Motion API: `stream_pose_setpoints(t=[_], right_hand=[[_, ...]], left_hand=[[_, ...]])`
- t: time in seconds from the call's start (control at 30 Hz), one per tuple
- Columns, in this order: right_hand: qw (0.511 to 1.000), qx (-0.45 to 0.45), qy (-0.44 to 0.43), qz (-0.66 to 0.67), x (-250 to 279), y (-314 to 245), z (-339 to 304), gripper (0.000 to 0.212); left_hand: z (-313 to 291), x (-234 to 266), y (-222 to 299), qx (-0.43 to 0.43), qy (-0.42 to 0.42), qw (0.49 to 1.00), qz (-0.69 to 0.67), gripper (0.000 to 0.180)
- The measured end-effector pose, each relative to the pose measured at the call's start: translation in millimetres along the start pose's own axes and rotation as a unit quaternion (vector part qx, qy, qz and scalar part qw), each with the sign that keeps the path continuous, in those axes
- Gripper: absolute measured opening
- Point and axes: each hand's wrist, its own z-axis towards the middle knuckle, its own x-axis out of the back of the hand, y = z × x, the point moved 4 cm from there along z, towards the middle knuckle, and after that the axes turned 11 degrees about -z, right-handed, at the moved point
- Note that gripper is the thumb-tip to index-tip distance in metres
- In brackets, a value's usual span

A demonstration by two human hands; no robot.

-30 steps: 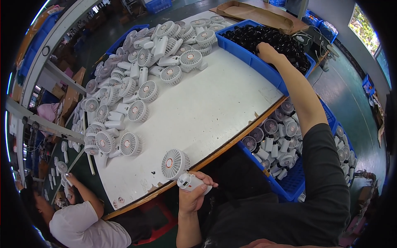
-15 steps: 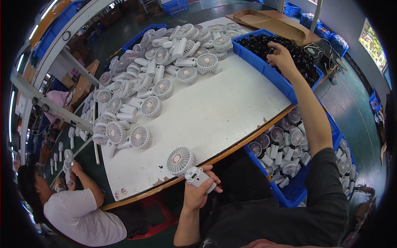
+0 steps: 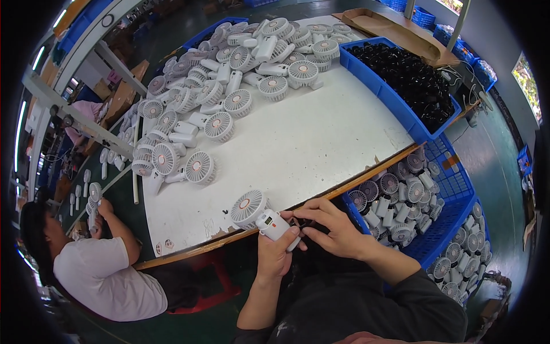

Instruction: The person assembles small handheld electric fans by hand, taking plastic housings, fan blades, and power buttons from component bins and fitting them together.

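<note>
My left hand [image 3: 276, 252] is wrapped around the handle of a white handheld fan [image 3: 248, 210], its round grille lying to the left over the table's front edge. A small dark display and a small orange-red mark show on the handle. Close to the handle's lower end, my right hand [image 3: 339, 232] pinches a small black part [image 3: 309, 225]. Its exact shape is partly hidden by the fingers, and I cannot tell whether it touches the fan.
Many white fans [image 3: 223, 106] are heaped on the white table [image 3: 309, 143]. A blue bin [image 3: 378, 92] of black parts [image 3: 409, 80] stands at the right. Blue crates [image 3: 415, 243] hold more fans below. At left, a co-worker [image 3: 109, 275] handles another fan.
My right hand has come back from the bin of black parts to the fan, now with a black part in its fingers. My left hand still holds the fan.
</note>
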Motion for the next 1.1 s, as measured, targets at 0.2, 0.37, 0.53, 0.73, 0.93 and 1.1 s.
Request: stream_pose_setpoints(t=[0.2, 0.37, 0.53, 0.73, 0.93, 1.1], right_hand=[[0.965, 0.185, -0.046, -0.179, 15, -10, 5, 0.045], [0.971, 0.191, -0.021, -0.144, 18, -22, 21, 0.031], [0.946, 0.248, -0.037, -0.205, 8, -34, 33, 0.040], [0.945, 0.195, -0.058, -0.257, -3, -36, 30, 0.046], [0.942, 0.147, -0.053, -0.296, -9, -44, 21, 0.053], [0.941, 0.122, -0.058, -0.310, -12, -51, 18, 0.057]], left_hand=[[-11, -5, 4, 0.064, 0.000, 0.998, -0.025, 0.031], [-20, -9, -1, 0.144, -0.105, 0.984, 0.018, 0.031], [-22, -6, -9, 0.143, -0.166, 0.976, 0.007, 0.040], [-19, 0, -13, 0.121, -0.119, 0.985, -0.039, 0.065], [-12, -9, -15, 0.078, -0.004, 0.995, -0.064, 0.068], [-12, -9, -20, 0.070, 0.014, 0.993, -0.091, 0.061]])
